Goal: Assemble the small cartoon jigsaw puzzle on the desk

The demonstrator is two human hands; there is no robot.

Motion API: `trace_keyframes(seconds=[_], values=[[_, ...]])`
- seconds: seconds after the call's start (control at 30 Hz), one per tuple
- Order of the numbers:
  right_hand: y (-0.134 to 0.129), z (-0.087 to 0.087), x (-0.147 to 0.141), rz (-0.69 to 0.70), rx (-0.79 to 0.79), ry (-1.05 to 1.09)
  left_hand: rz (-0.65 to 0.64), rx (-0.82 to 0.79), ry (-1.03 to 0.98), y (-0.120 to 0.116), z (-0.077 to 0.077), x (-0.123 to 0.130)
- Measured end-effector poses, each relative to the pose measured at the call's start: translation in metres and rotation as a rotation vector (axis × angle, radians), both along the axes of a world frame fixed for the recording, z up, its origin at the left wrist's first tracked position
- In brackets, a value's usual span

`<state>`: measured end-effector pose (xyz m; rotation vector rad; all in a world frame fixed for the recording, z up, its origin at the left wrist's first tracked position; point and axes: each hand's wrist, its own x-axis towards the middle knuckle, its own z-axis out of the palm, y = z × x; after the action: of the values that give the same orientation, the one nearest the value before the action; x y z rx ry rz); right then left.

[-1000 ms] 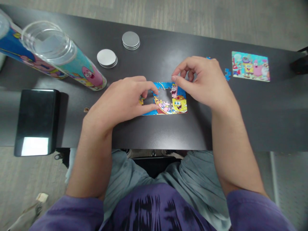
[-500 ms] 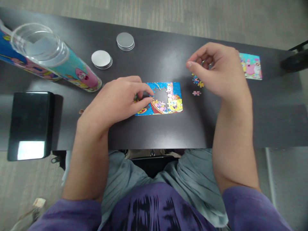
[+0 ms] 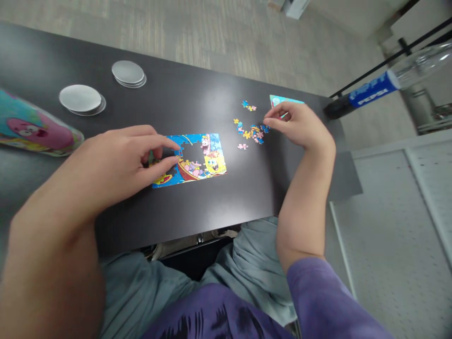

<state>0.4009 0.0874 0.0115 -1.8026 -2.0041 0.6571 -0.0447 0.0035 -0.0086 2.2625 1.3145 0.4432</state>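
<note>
A partly assembled cartoon puzzle (image 3: 214,162) lies on the dark table, with a gap in its upper middle and another on the left. My left hand (image 3: 134,157) rests over its left end, thumb and forefinger apart at the edge of the gap, holding nothing I can see. Right of the puzzle is a cluster of loose pieces (image 3: 252,133), with a single pink piece (image 3: 242,146) in front. My right hand (image 3: 296,123) is at the cluster's right side, thumb and forefinger pinched around something too small to name, touching or very near a blue piece.
Two stacks of round discs (image 3: 80,99) lie at the back left, beside a cartoon-printed cylinder (image 3: 38,126). A teal picture card (image 3: 282,99) is partly behind my right hand. At the right stands a Pepsi bottle (image 3: 374,90). A few pieces (image 3: 249,106) lie further back.
The view has swung to the right, bringing the bottle and more floor into sight. My right hand has moved to the right side of the loose pieces, uncovering them. My left hand stays at the puzzle.
</note>
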Motion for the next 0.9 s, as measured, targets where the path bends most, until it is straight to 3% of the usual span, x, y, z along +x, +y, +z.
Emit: trace_keyframes(seconds=[0.27,0.47,0.7,0.9], values=[[-0.009,0.008,-0.025,0.258,-0.261,0.075,0.065,-0.012,-0.042,-0.001,0.001,0.002],[-0.013,0.015,-0.041,0.358,-0.266,-0.09,0.053,0.03,-0.02,-0.001,-0.001,0.0],[-0.015,0.009,-0.051,0.339,-0.236,-0.106,0.037,0.033,0.02,-0.002,0.004,-0.001],[-0.019,0.015,-0.069,0.425,-0.253,-0.136,0.045,0.029,0.016,-0.003,0.007,0.001]])
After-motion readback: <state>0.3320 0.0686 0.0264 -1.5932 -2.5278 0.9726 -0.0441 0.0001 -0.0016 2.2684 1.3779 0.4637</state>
